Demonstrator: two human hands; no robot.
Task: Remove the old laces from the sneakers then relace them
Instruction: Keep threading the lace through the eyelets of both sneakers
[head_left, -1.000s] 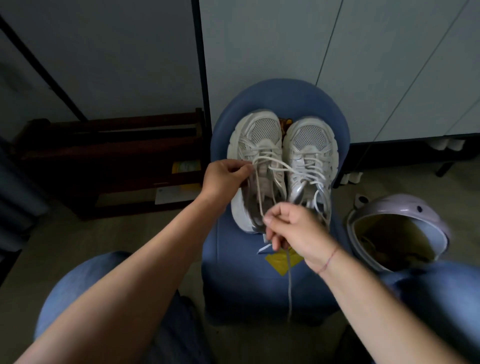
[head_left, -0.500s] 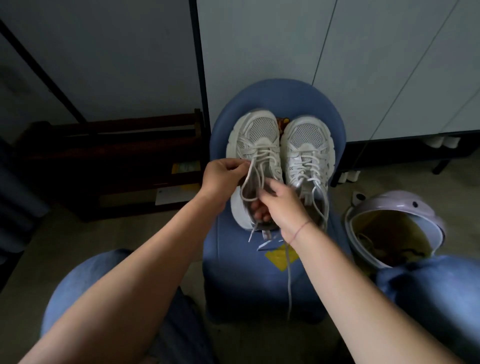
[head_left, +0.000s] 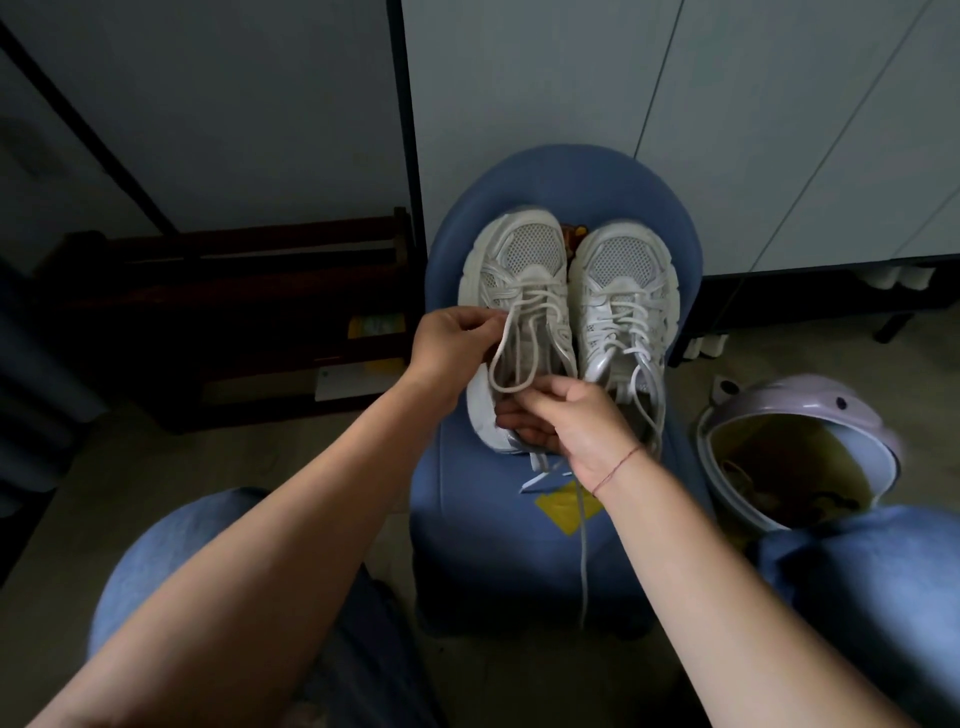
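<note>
Blue stool (head_left: 561, 176) before pale wall panels; white sneakers (head_left: 621, 270) side by side on its seat, within easy reach. Left hand (head_left: 452, 343) fingers pinch the lace (head_left: 511, 364) over the seat's left side, steadying it. Right hand (head_left: 576, 421) fingers pinch the slack loop, likely to draw it out.

White mesh sneakers (head_left: 519, 260): fine grid perforation on the toe panels. White cord laces (head_left: 524, 332): plain. Blue padded stool (head_left: 519, 561): plain, bearing a yellow diamond patch (head_left: 558, 506). Thin thread bracelet (head_left: 618, 467): red. Denim trousers (head_left: 171, 545): blue. Lilac domed plastic bin (head_left: 810, 410): olive-yellow interior.
</note>
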